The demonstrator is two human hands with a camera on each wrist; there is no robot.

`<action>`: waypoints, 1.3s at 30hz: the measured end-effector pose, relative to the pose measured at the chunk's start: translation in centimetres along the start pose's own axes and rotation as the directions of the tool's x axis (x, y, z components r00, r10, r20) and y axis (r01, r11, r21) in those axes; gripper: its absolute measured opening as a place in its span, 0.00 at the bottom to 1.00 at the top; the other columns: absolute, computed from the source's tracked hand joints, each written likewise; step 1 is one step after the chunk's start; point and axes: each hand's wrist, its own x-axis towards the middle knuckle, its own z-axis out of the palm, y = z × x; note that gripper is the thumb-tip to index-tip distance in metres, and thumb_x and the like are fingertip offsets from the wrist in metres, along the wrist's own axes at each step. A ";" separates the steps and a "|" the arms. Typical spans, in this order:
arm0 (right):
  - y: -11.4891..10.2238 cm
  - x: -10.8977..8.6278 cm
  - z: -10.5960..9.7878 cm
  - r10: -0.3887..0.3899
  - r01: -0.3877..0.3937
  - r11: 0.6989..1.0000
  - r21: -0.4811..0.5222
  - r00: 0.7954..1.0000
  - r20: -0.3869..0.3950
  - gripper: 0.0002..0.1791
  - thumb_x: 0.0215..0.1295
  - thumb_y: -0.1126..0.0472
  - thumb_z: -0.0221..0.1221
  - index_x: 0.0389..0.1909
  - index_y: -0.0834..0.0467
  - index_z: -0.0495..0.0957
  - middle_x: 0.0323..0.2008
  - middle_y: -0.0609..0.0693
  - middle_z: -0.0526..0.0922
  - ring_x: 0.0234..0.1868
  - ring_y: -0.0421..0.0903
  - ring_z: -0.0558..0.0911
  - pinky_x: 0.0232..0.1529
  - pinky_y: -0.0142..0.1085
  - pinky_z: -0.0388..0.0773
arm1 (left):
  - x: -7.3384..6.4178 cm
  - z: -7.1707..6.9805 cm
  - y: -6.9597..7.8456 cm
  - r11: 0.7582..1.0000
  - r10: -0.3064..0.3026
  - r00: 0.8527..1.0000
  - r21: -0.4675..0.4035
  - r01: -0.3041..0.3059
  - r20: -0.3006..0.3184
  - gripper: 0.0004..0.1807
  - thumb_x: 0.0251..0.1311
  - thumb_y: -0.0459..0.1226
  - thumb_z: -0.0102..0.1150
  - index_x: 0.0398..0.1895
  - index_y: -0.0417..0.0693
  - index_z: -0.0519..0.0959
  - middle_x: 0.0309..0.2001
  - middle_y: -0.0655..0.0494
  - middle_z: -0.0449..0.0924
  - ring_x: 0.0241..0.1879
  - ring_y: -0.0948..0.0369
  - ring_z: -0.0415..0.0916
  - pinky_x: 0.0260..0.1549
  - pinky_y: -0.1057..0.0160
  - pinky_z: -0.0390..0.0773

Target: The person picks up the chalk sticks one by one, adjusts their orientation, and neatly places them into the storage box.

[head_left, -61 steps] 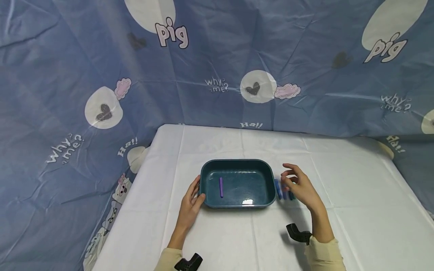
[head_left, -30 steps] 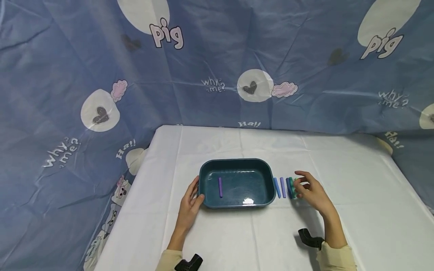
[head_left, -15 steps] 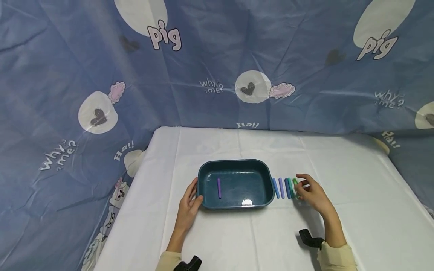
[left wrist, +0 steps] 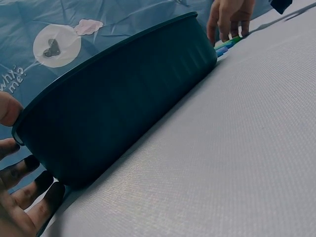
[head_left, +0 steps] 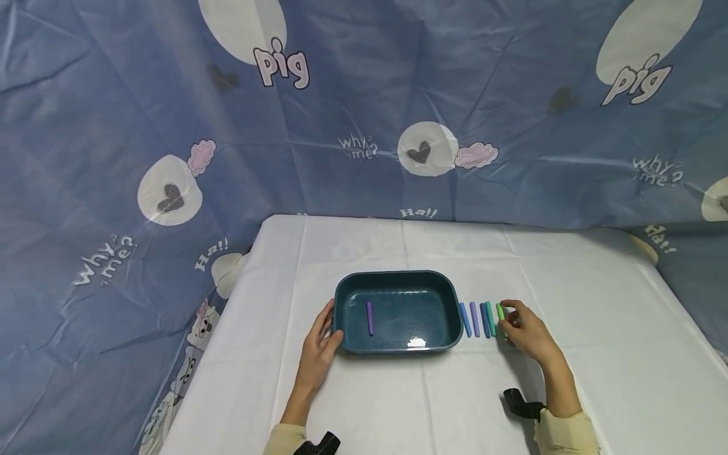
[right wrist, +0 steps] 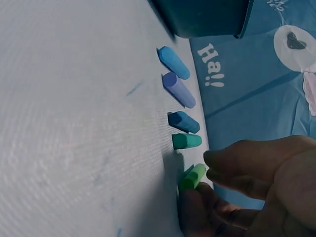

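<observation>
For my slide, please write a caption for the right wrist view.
Right hand with fingertips at a light green stick; four other sticks lie between it and the dark teal tray.

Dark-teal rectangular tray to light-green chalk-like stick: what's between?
Head and right wrist views show four, all chalk-like: light-blue stick, lavender stick, dark-blue stick, teal-green stick.

Open table (head_left: 603, 309) to the right of the right hand (head_left: 527, 332), from where I stand a slim gap between green stick (head_left: 500, 312) and teal stick (head_left: 491, 319), tray (head_left: 409, 317) barring the way left past the blue stick (head_left: 465, 320), patterned cloth (head_left: 341, 95) behind.
</observation>
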 end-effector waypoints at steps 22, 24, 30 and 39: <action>-0.3 0.7 0.2 -0.055 0.027 0.963 -0.270 0.994 -0.099 0.26 0.55 0.67 0.56 0.57 0.67 0.68 0.34 0.62 0.75 0.36 0.53 0.74 0.31 0.45 0.71 | -0.1 0.1 -0.1 1.000 0.003 1.000 -0.013 -0.003 0.000 0.33 0.64 0.28 0.51 0.72 0.50 0.58 0.71 0.46 0.58 0.68 0.47 0.60 0.54 0.78 0.69; -0.5 0.6 0.2 -0.063 0.032 0.962 -0.272 0.993 -0.103 0.26 0.54 0.68 0.56 0.56 0.67 0.68 0.34 0.62 0.75 0.35 0.53 0.75 0.31 0.44 0.71 | -0.1 0.0 0.6 1.000 -0.011 1.000 -0.013 0.011 0.005 0.33 0.64 0.27 0.51 0.72 0.46 0.57 0.71 0.44 0.57 0.68 0.46 0.60 0.54 0.78 0.70; -0.5 0.5 0.1 -0.063 0.036 0.964 -0.262 0.993 -0.098 0.26 0.52 0.70 0.56 0.55 0.70 0.68 0.34 0.63 0.76 0.35 0.54 0.76 0.32 0.47 0.71 | -0.1 0.0 1.2 1.000 -0.017 1.000 -0.007 0.017 0.012 0.33 0.63 0.26 0.51 0.72 0.42 0.56 0.71 0.42 0.57 0.68 0.44 0.59 0.54 0.77 0.70; -0.2 0.6 0.0 -0.059 0.034 0.972 -0.232 0.993 -0.101 0.26 0.53 0.69 0.55 0.56 0.68 0.67 0.34 0.62 0.80 0.33 0.53 0.78 0.31 0.47 0.72 | -0.1 0.0 -0.1 1.000 -0.005 1.000 -0.003 0.005 0.001 0.33 0.64 0.27 0.51 0.72 0.49 0.57 0.72 0.47 0.57 0.69 0.48 0.60 0.54 0.77 0.70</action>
